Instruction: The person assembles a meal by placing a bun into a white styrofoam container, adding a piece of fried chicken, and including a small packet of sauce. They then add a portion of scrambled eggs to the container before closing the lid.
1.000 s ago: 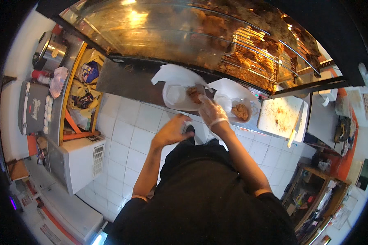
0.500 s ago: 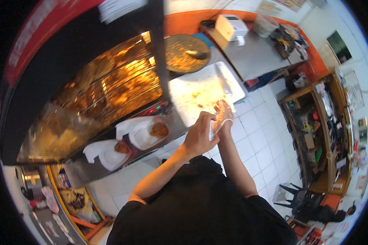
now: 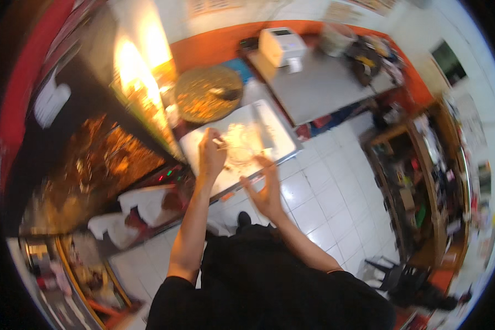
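Observation:
Over the white cutting board point(image 3: 280, 124), my left hand point(image 3: 210, 157) is raised with its fingers pinched on what looks like thin clear plastic point(image 3: 239, 151); blur hides its exact shape. To the right, my right hand point(image 3: 267, 192) is held above the board's near edge, its fingers spread and nothing visible in them. Brown crumbs dot the board. A wide-bladed knife point(image 3: 266, 132) lies along its right side. Just beyond stands a large round pan point(image 3: 190, 104) of orange-brown food, with a dark utensil in it.
At left is a lit food cabinet point(image 3: 110, 148) with browned food inside. Two white wrapped portions point(image 3: 154, 204) sit on the ledge below it. A label printer point(image 3: 281, 47) stands on the metal table point(image 3: 319, 91) at the back. Wooden shelving point(image 3: 418, 187) lines the right.
My hands were together, the left pinching clear plastic around the right wrist. They have parted: my left hand has moved left with the plastic, my right back and bare. The view has shifted too.

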Demonstrator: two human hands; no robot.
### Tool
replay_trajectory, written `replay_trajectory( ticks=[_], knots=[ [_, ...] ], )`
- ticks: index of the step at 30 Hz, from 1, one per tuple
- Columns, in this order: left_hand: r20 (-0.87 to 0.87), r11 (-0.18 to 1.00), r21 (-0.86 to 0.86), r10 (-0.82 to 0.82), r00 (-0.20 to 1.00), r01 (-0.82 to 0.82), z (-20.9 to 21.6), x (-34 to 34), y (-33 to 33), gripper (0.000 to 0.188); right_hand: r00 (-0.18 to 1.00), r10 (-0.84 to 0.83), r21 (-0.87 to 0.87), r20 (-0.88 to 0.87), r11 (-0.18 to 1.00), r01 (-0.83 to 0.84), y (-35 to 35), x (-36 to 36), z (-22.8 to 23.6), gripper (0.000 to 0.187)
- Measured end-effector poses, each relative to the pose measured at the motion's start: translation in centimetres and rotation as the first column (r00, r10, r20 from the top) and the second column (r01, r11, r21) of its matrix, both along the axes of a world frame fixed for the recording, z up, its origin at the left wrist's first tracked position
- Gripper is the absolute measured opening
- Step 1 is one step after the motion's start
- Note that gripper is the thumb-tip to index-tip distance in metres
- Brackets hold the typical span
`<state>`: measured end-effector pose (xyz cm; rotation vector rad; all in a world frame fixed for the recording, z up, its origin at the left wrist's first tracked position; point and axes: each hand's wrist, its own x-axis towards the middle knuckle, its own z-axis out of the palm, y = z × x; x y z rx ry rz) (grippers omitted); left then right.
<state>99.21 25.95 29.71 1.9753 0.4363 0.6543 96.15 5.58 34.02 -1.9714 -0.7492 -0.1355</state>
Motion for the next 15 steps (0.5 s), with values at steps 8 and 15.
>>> replay_trajectory(
  ticks=[8, 15],
  knots=[
    [0.042, 0.984, 0.011, 0.175, 0.984, -0.176, 0.7, -16.3, 2.1, 0.037, 0.979, 0.111, -0.161, -0.172, 0.977, -0.139, 10.3, 13.0, -9.9, 0.031],
    [0.478, 0.300, 0.402, 0.737, 0.478, -0.865, 8.0, -34.1, 21.0, 0.039, 0.896, 0.427, -0.257, -0.122, 0.858, -0.445, 19.6, 15.4, -9.2, 0.085]
  ],
)
